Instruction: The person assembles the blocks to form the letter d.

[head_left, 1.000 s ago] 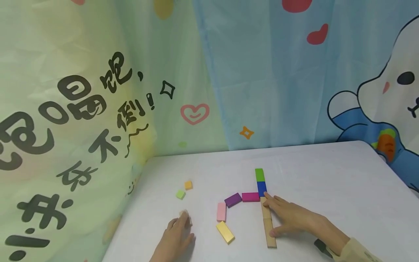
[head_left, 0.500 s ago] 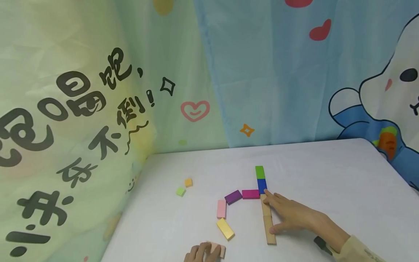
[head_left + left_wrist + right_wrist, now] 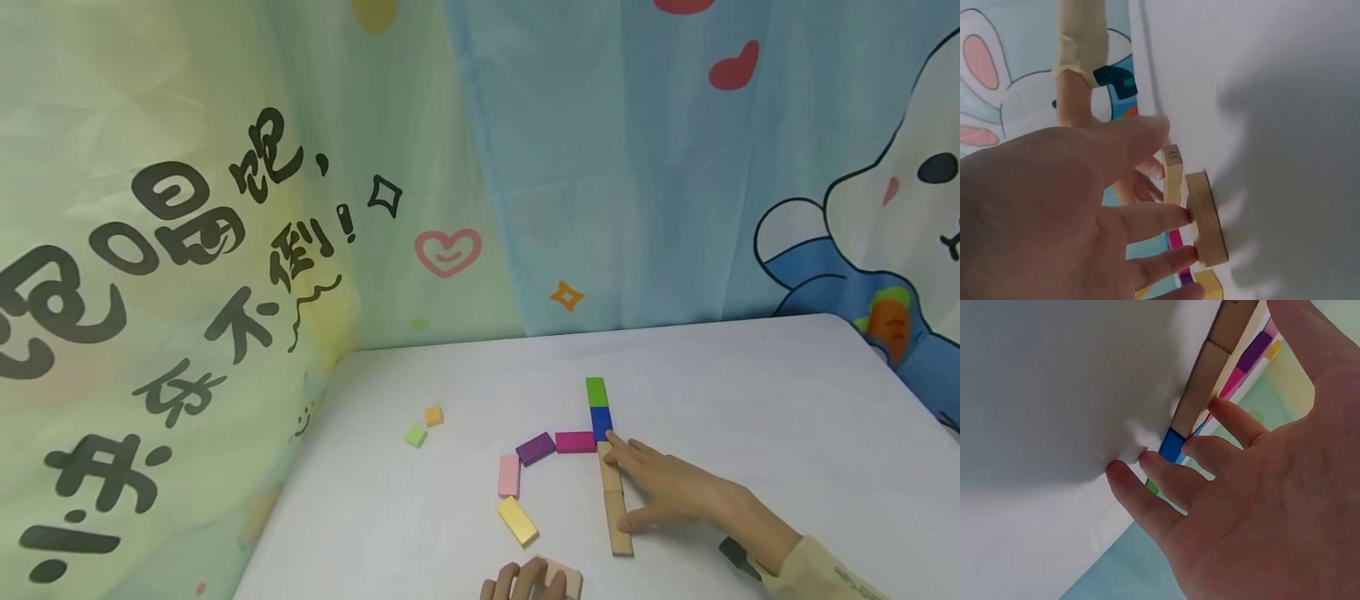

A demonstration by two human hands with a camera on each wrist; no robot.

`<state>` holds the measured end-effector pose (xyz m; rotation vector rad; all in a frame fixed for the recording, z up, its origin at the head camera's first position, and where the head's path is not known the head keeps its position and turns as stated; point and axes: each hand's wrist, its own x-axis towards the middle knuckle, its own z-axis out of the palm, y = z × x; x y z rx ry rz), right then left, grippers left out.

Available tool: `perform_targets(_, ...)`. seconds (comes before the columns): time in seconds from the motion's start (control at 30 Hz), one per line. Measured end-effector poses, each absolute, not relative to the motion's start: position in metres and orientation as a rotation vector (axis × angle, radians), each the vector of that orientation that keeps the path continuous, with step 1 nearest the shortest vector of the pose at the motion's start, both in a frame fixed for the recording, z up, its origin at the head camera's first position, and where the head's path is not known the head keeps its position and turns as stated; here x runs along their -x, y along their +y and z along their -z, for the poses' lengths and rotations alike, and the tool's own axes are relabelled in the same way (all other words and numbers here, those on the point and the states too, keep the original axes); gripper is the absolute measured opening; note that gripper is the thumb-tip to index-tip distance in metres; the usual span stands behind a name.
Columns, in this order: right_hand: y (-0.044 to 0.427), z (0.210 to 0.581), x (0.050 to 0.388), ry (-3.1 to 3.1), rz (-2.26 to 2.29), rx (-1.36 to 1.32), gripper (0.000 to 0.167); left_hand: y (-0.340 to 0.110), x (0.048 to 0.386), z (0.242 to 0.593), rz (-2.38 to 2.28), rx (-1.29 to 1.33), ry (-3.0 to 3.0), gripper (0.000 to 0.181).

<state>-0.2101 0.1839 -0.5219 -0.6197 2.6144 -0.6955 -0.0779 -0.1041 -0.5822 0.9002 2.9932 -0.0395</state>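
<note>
My left hand (image 3: 525,581) is at the bottom edge of the head view. Its fingertips rest on a plain wooden block (image 3: 566,577), and the left wrist view shows the thumb apart from that block (image 3: 1209,219). My right hand (image 3: 667,490) lies beside a column of two plain wooden blocks (image 3: 615,508), a blue block (image 3: 601,423) and a green block (image 3: 596,392). Its fingertips touch the column's right side in the right wrist view. From the column, magenta (image 3: 576,442), purple (image 3: 536,449), pink (image 3: 509,476) and yellow blocks (image 3: 518,522) curve leftward.
A small orange cube (image 3: 433,415) and a light green cube (image 3: 416,437) lie on the left of the white table (image 3: 375,517). A printed curtain (image 3: 465,167) hangs behind the table and along its left side.
My left hand has moved right and toward the near edge, and the plain wooden block has moved along with it. The right hand has stayed beside the column.
</note>
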Motion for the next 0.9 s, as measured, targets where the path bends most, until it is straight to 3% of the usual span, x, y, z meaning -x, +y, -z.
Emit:
perform_targets(0.2, 0.183, 0.523, 0.211, 2.616, 0.683, 0.605, 0.086, -0.096, 0.088, 0.565, 0.153, -0.934, 3.095, 0.072)
perform_targets(0.47, 0.183, 0.525, 0.213, 2.61, 0.673, 0.574, 0.086, -0.095, 0.095, 0.568, 0.359, -1.0, 3.196, 0.067)
perform_targets(0.9, 0.184, 0.526, 0.213, 2.627, 0.665, 0.604, 0.085, -0.093, 0.097, 0.562, 0.309, -0.961, 3.151, 0.072)
